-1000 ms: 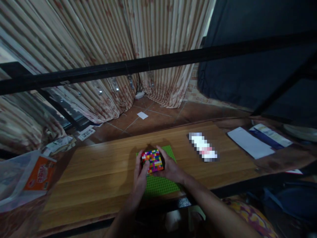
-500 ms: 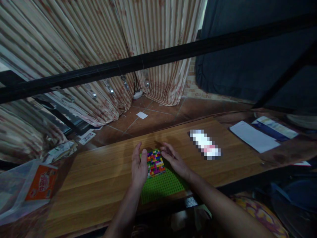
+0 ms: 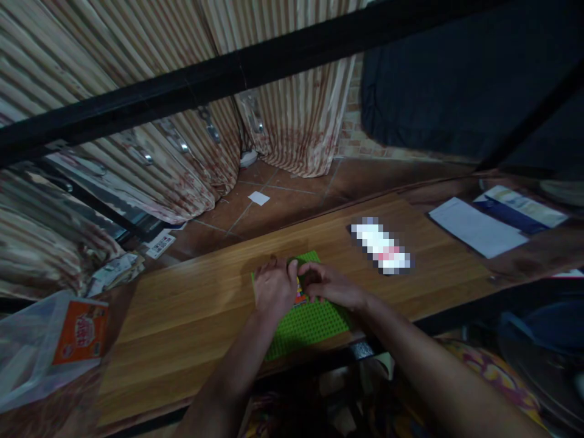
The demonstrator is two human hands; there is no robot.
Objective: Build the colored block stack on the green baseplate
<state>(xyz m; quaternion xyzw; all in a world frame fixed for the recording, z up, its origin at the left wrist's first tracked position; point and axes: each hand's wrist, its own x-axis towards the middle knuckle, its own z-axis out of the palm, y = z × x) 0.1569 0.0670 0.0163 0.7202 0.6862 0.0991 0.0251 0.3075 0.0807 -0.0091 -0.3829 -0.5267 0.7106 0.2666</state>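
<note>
On the wooden table lies a green studded baseplate. A multicoloured block of small toy bricks sits on it, mostly covered by my hands. My left hand is closed over the block's left part, with its thumb along the top. At the block's right edge, my right hand has its fingers curled in against it. The fingertips on the far side are partly hidden, and I cannot tell whether the block is lifted off the plate.
A phone-shaped item, blurred out, lies on the table to the right. Papers rest beyond the table's right end. A clear plastic bin with an orange label stands at the left. A black bar crosses above, before striped curtains.
My hands were spread apart on either side of the brick block. Now they have come together and closed around it, hiding most of it. The view has tilted slightly down.
</note>
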